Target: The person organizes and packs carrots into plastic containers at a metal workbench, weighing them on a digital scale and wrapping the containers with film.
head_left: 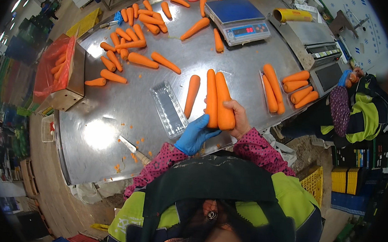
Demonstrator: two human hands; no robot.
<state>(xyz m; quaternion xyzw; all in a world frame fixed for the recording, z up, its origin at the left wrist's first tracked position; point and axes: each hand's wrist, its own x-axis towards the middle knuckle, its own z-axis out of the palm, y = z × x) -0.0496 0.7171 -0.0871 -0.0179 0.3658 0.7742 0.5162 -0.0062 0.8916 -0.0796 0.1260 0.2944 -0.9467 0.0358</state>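
Observation:
Two large carrots (212,100) stand side by side between my hands, tips pointing away from me. My left hand (194,136), in a blue glove, closes on their thick lower ends. My bare right hand (239,118) grips the right-hand carrot, its thumb across the side. The clear edge of what looks like a plastic tray (229,75) shows behind them; whether the carrots rest in it I cannot tell. Left of my hands a single carrot (192,96) lies beside a clear plastic tray (170,110) with nothing in it.
Loose carrots (140,27) are heaped at the far left, near a red-lined carton (73,83). A knife (131,147) lies by the front edge. Behind stands a scale (237,23). To the right are filled trays (272,88), a wrapping machine (314,44) and another person (361,110).

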